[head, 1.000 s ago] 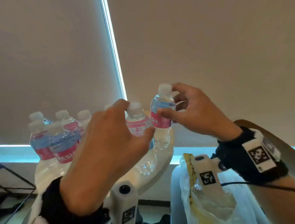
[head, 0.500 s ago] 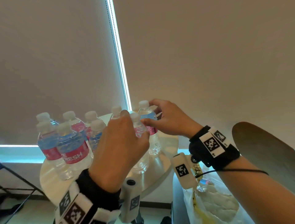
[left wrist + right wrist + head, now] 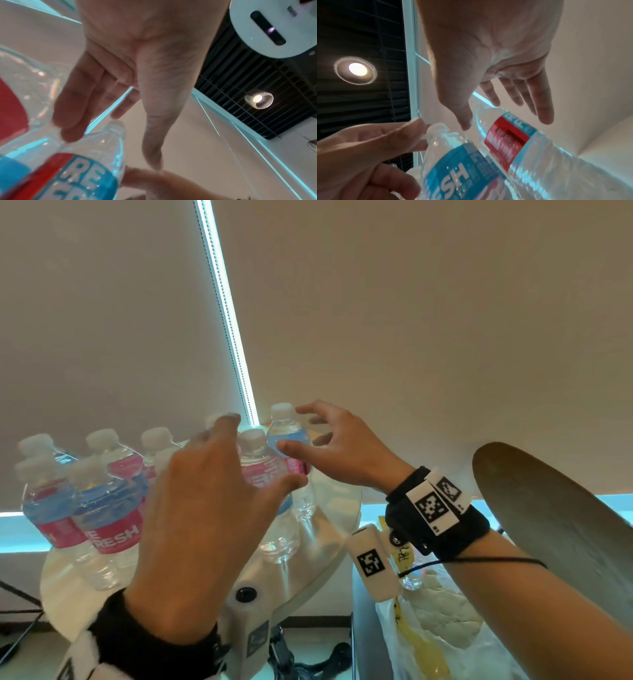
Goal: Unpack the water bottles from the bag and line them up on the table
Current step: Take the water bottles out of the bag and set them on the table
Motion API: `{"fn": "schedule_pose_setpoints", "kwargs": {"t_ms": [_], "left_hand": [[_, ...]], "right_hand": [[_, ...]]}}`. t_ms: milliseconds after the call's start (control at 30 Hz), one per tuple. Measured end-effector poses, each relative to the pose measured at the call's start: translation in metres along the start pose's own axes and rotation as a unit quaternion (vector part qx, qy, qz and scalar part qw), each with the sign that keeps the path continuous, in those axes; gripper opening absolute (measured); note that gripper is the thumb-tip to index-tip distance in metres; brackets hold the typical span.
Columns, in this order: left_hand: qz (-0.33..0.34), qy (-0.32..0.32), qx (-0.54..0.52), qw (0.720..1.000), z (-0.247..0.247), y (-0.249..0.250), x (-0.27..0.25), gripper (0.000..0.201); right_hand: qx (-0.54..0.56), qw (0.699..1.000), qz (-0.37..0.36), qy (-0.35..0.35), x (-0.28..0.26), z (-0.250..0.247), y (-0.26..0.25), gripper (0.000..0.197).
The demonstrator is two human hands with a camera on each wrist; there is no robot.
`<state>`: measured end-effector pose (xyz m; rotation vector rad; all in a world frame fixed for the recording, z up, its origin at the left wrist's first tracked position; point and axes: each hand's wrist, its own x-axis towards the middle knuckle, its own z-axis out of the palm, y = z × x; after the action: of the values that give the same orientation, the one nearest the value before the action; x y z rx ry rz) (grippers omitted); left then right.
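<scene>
Several clear water bottles with pink-and-blue labels stand on the round white table (image 3: 65, 597). The two nearest the right edge are a front bottle (image 3: 277, 539) and a back bottle (image 3: 305, 505). My left hand (image 3: 257, 453) hovers over the front bottle with its fingers spread and gripping nothing; the left wrist view shows my left hand (image 3: 111, 148) open above that front bottle (image 3: 85, 173). My right hand (image 3: 291, 428) is loosely spread around the back bottle's neck. In the right wrist view my right hand's (image 3: 505, 123) thumb and fingers stand apart from the back bottle (image 3: 508, 136).
A white plastic bag (image 3: 431, 631) sits low at the right beside the table, with a bottle (image 3: 411, 580) showing in its mouth. A brown chair back (image 3: 555, 542) rises at the far right. More bottles (image 3: 102, 508) crowd the table's left half. Window blinds hang behind.
Both bottles came down from the air onto the table's right side. Both hands then loosened and spread their fingers off the bottles.
</scene>
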<state>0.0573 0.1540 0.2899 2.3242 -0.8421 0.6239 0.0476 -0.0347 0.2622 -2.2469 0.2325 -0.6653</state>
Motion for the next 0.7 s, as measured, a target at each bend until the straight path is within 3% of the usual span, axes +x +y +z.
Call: {"fn": "schedule_pose_setpoints", "kwargs": {"t_ms": [100,133,233,333,400,500,567,700], "left_hand": [[0.009,0.109,-0.185,0.977,-0.010,0.010,-0.013,0.063],[0.016,0.111,-0.246,0.963,-0.012,0.017,-0.019,0.053],[0.042,0.001,-0.391,0.919,0.009,0.046,-0.045,0.034],[0.004,-0.153,-0.469,0.870,0.075,0.074,-0.075,0.015],[-0.039,-0.253,-0.465,0.848,0.136,0.082,-0.093,0.009],[-0.073,-0.370,-0.406,0.833,0.222,0.089,-0.121,0.024],[-0.089,-0.395,-0.350,0.845,0.267,0.090,-0.134,0.022],[-0.190,-0.420,-0.259,0.849,0.335,0.079,-0.143,0.029]], "right_hand": [[0.014,0.999,0.010,0.050,-0.023,-0.022,0.012,0.058],[0.029,0.997,0.017,0.076,-0.034,-0.031,0.020,0.053],[0.053,0.984,0.086,0.147,-0.079,-0.050,0.064,0.037],[0.050,0.969,0.178,0.163,-0.128,-0.051,0.124,0.017],[0.015,0.964,0.244,0.104,-0.159,-0.043,0.168,0.008],[-0.035,0.943,0.331,-0.022,-0.202,-0.020,0.232,0.010],[-0.044,0.930,0.358,-0.066,-0.218,-0.003,0.264,0.019],[-0.069,0.906,0.398,-0.122,-0.216,0.028,0.310,0.042]]}}
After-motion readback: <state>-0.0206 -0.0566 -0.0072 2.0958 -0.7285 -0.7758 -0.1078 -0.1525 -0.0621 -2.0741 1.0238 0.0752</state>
